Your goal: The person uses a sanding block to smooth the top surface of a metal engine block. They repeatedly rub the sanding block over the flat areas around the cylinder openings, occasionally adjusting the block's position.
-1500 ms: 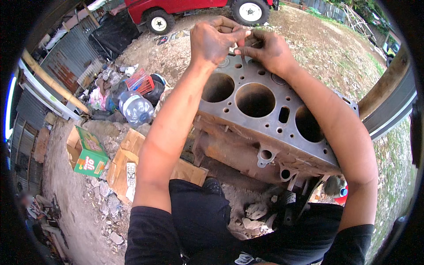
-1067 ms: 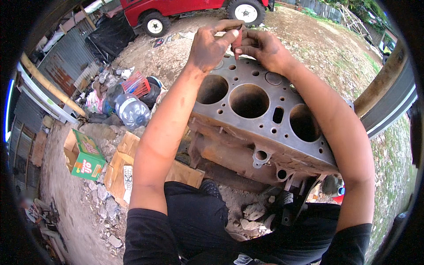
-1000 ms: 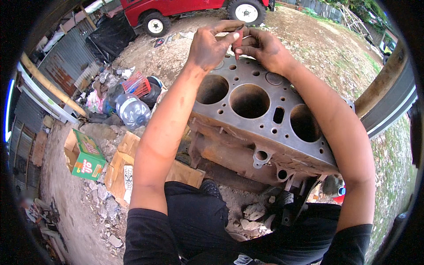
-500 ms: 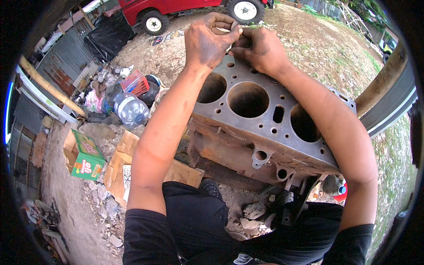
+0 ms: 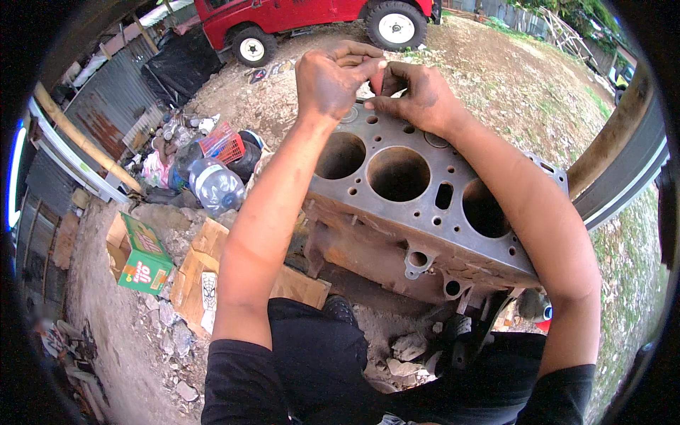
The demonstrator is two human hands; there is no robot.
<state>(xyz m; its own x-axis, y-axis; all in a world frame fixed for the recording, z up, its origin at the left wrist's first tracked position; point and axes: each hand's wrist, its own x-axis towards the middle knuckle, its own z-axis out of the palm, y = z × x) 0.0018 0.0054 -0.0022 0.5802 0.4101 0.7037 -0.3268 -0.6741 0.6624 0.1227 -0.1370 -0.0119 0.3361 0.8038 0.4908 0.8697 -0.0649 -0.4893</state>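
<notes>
1. Two bare hands are at work here, raised and close together over the far end of one big engine block (image 5: 405, 209).
2. One small red piece (image 5: 377, 83) sits right between them: just right of the left thumb, just left of the right hand's curled fingers.
3. The left hand (image 5: 329, 81) is bent into a pinch, thumb and forefinger nearly meeting on the upper end of that piece.
4. Over to the right hand (image 5: 425, 95): half curled, fingers up against the piece, thumb spread apart lower down, and I can't tell how firmly it grips, if at all.
5. Below the piece comes the block's flat grey top, whether touching or apart I can't say; three large round holes (image 5: 398, 173) are in view there, plus one long slot (image 5: 444, 196) between the second and third.
6. Out beyond the hands stands one red truck (image 5: 283, 15), two white-rimmed wheels (image 5: 397, 28) showing.
7. Off to the left, count one see-through plastic bottle (image 5: 216, 185), one red basket (image 5: 223, 144) and one green box (image 5: 146, 263), with brown cardboard (image 5: 193, 280) near the left forearm.
8. At far right, one thick wooden post (image 5: 623, 134) leans beyond the block.
</notes>
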